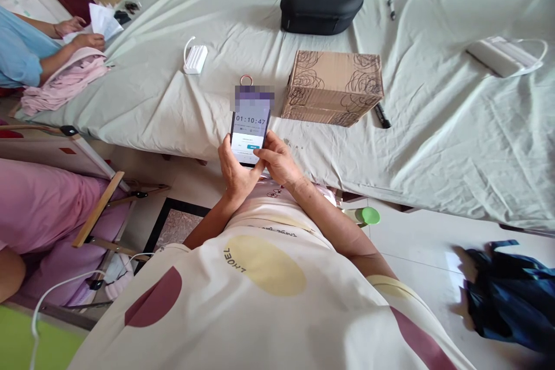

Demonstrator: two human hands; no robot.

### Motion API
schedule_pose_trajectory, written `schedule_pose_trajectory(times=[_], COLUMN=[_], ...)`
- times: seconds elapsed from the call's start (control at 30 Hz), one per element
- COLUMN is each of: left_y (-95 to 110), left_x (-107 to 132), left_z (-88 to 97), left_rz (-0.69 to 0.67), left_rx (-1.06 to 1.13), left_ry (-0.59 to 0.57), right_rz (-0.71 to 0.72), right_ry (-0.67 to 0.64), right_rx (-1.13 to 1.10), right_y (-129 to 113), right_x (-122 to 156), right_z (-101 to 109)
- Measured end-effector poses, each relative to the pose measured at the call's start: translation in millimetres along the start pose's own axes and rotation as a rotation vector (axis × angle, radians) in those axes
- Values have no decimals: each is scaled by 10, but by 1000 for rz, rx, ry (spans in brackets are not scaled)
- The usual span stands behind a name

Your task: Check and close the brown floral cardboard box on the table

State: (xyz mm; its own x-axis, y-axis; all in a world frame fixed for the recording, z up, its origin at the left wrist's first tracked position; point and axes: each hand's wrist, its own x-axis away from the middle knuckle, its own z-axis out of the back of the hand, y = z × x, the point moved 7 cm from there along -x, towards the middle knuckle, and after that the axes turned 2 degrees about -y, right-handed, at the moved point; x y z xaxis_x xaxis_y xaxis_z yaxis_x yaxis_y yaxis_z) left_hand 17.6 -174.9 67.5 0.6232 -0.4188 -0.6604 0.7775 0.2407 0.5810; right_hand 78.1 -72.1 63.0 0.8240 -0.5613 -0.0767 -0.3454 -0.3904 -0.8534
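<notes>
A smartphone (250, 133) is held upright in front of my body, over the front edge of the covered table. Its screen is lit and reads 01:10:47, with a blue button low down; the top part is pixelated. My left hand (237, 172) is closed round the phone's lower left side. At the lower right, my right hand (282, 161) is closed against the phone, one digit on the screen by the blue button. A ring (246, 79) stands out above the phone's top edge. To its right sits a cardboard box (333, 87) with black scribbled loops.
On the cloth-covered table (243, 17) lie a black case (322, 7), a white power bank (196, 59), another white device (505, 56) and a black marker (382, 115). Another person's hands (89, 41) hold papers at left. A folding chair (99, 208) and dark bag (511, 295) flank me.
</notes>
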Motion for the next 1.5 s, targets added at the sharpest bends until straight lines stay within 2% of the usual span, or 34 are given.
schedule_pose_trajectory(times=[0.13, 0.43, 0.57, 0.87, 1.13, 1.5], left_y=[11, 22, 27, -24, 14, -20], left_x=[5, 23, 29, 22, 21, 27], left_z=[10, 15, 22, -4, 24, 6], left_rz=[3, -12, -30, 5, -42, -30], left_rx=[-12, 29, -24, 41, 10, 20], left_ry=[4, -3, 28, -17, 31, 13], right_rz=[-2, 65, 54, 47, 39, 61], right_ry=[37, 18, 21, -12, -28, -29], right_rx=[18, 55, 91, 64, 36, 74], right_y=[16, 61, 90, 76, 84, 36], right_x=[-5, -48, -63, -16, -18, -10], right_z=[-3, 18, 57, 40, 48, 47])
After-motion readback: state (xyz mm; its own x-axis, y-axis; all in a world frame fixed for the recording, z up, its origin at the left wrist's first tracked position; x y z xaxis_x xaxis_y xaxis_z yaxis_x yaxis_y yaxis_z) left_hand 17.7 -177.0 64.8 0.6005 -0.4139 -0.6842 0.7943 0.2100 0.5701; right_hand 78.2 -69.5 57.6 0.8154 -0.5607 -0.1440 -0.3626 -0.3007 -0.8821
